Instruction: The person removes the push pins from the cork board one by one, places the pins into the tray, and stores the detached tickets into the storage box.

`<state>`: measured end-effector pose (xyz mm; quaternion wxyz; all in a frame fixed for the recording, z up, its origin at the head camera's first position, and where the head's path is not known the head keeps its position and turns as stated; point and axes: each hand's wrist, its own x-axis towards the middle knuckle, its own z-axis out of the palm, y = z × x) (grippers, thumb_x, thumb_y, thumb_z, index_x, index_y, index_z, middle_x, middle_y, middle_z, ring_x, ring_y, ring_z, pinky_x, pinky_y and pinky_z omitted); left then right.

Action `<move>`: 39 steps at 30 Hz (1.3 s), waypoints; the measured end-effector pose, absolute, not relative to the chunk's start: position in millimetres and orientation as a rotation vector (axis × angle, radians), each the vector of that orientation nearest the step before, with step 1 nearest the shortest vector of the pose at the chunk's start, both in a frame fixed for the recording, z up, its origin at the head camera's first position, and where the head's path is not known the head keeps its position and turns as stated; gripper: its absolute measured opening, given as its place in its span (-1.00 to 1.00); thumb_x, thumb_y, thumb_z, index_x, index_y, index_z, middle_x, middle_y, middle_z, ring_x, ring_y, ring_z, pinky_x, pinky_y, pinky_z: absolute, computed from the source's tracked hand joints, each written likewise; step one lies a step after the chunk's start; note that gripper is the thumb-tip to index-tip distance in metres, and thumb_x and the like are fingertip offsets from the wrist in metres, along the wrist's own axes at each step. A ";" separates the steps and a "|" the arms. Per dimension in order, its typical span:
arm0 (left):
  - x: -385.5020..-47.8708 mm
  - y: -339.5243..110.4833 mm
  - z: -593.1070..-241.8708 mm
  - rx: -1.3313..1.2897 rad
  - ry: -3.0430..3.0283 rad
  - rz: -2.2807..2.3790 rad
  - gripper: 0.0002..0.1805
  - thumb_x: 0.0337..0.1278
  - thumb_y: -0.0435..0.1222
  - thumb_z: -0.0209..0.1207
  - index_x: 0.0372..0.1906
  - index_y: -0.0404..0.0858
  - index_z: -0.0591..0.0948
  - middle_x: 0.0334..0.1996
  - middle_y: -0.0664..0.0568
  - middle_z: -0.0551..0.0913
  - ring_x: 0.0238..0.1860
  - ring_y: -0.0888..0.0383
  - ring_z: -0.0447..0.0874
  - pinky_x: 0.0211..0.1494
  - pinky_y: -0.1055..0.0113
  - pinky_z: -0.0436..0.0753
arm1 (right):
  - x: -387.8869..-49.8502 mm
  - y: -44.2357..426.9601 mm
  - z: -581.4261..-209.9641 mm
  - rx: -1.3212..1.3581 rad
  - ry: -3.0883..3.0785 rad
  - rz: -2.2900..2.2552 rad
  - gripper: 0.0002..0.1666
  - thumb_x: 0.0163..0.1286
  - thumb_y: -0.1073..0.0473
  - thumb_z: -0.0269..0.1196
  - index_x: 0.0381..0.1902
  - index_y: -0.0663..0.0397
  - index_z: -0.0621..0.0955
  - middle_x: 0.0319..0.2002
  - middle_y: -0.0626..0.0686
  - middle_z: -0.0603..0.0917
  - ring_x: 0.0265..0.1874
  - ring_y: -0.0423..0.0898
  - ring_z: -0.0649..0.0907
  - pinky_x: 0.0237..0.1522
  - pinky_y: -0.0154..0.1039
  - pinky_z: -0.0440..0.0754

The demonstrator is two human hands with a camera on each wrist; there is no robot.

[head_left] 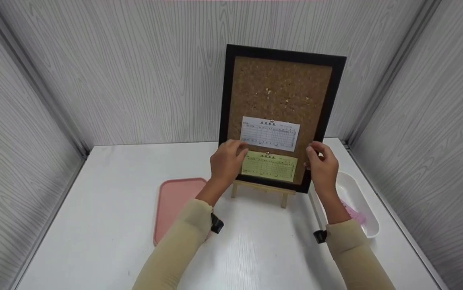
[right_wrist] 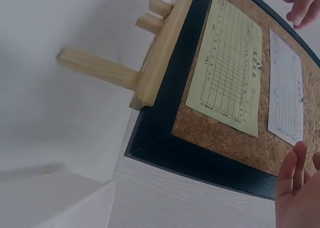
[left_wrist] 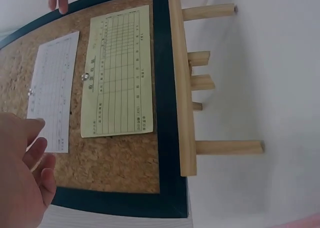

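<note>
A cork board [head_left: 255, 80] in a black frame leans on a small wooden easel [head_left: 284, 199]. A white printed slip [head_left: 269, 135] and, below it, a yellow-green one [head_left: 269, 167] hang from it, each under a metal push pin [left_wrist: 85, 77] at its top edge. My left hand [head_left: 227, 159] hovers at the board's left side near the slips, fingers loosely bent with nothing visible in them. Over the right frame edge is my right hand [head_left: 324, 165], its fingers relaxed and holding nothing I can see. Whether either hand touches the board cannot be told.
Left of the easel lies a pink tray [head_left: 175, 193], partly behind the left forearm. A white tray [head_left: 370, 225] stands at the right with a pink item [head_left: 354, 213] inside, partly hidden by the right arm. Grey wood-patterned panels [head_left: 135, 72] enclose the white table [head_left: 106, 193].
</note>
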<state>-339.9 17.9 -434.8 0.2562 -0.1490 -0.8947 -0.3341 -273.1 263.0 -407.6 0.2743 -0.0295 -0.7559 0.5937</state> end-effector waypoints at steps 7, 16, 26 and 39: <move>-352.6 45.7 -413.2 -0.441 -2.391 -0.807 -0.79 0.35 -0.11 0.26 -0.01 -0.02 0.72 -0.05 0.15 0.73 -0.07 0.19 0.69 -0.16 0.24 0.68 | -301.3 264.6 -418.8 -0.091 -1.998 1.698 -0.54 0.53 0.03 0.19 0.26 0.14 0.54 0.11 0.08 0.61 -0.12 0.09 0.60 -0.19 -0.27 0.69; -372.2 75.5 -397.9 -0.403 -2.387 -0.771 -0.75 0.39 -0.08 0.21 0.07 0.03 0.69 0.01 0.18 0.71 -0.04 0.21 0.68 -0.20 0.28 0.67 | -313.4 259.2 -423.5 -0.069 -1.962 1.741 -0.52 0.53 0.00 0.19 0.26 0.16 0.54 0.13 0.13 0.63 -0.20 0.06 0.63 -0.27 -0.37 0.65; -380.3 99.1 -394.7 -0.355 -2.404 -0.627 -0.72 0.40 -0.05 0.21 0.12 0.04 0.66 0.02 0.18 0.66 0.02 0.20 0.64 -0.09 0.24 0.69 | -315.5 256.4 -426.3 -0.083 -1.947 1.772 -0.55 0.54 0.01 0.17 0.26 0.11 0.54 0.11 0.13 0.62 -0.34 -0.09 0.61 -0.33 -0.38 0.62; -385.3 104.2 -390.6 -0.326 -2.372 -0.585 -0.77 0.40 -0.02 0.19 0.02 0.03 0.67 -0.06 0.18 0.67 -0.05 0.22 0.64 -0.12 0.31 0.68 | -321.4 251.2 -424.2 -0.075 -1.924 1.813 -0.58 0.52 0.06 0.21 0.23 0.12 0.56 -0.07 0.10 0.61 -0.44 -0.14 0.56 -0.41 -0.36 0.58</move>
